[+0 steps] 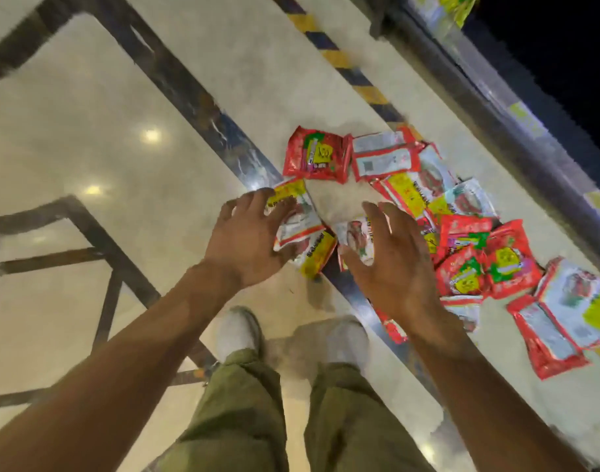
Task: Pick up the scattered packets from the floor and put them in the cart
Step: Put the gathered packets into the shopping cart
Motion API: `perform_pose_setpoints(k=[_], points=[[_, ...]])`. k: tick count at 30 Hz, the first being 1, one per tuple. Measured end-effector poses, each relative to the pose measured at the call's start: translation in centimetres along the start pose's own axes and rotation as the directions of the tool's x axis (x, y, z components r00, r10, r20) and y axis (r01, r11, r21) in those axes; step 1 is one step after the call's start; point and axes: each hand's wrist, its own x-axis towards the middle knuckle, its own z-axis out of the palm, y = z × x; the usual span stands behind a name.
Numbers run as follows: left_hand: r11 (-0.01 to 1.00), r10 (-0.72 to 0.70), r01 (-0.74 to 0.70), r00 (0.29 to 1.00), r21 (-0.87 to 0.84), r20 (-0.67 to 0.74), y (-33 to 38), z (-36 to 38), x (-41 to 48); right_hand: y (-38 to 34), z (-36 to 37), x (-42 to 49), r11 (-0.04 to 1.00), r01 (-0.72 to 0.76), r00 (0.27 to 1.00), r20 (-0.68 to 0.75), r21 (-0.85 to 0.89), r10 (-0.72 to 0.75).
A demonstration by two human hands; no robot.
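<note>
The left hand point(247, 236) has its grip narrowed on a white-and-yellow packet point(300, 229). The fingers curl over its near edge with the thumb below, and the wrapper looks crumpled between them, though blur hides how firm the hold is. That curl suits a thin, slippery wrapper, which has to be pinched by an edge because there is no body to clasp. The right hand point(390, 267) has a wide grip and holds nothing. Its fingers are straight and spread over a second packet point(355, 238) just beside the first, probably so that both can be gathered in one stoop. Beyond the hands, the rest of the packets point(462, 240) lie in an overlapping heap on the floor point(87, 148) to the right. Some are red, some white and yellow, and many touch or cover one another — so most of the task is still to do. The heap lies near the foot of a shelf point(516, 107), close to a yellow-and-black stripe point(339, 59). To the left stands a dark metal frame point(97, 240), which may belong to the cart — I cannot tell. The person's shoes point(237, 332) are planted just short of the heap, which keeps every packet within arm's reach.
</note>
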Motion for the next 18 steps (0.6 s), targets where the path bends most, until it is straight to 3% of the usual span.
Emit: perform_pose_setpoints(k=[4, 9, 14, 18], points=[[0.999, -0.034, 0.035, 0.999, -0.03, 0.035, -4.7, 11.7, 4.3, 3.4, 12.2, 4.3, 0.999, 0.041, 0.998, 0.052, 0.0, -0.041], [0.982, -0.179, 0.186, 0.975, -0.043, 0.135, -8.6, 21.7, 8.5, 6.0, 22.7, 8.8, 0.997, 0.068, 0.994, 0.079, 0.026, -0.07], [0.911, -0.269, 0.257, 0.963, -0.324, 0.009, -9.0, 26.6, 12.3, 6.7, 26.8, 12.5, 0.999, 0.049, 0.993, 0.109, 0.022, -0.051], [0.722, -0.422, 0.248, 0.898, -0.645, -0.127, -7.7, 27.7, 14.2, 6.2, 28.6, 13.3, 0.99, 0.102, 0.989, 0.093, 0.098, -0.111]])
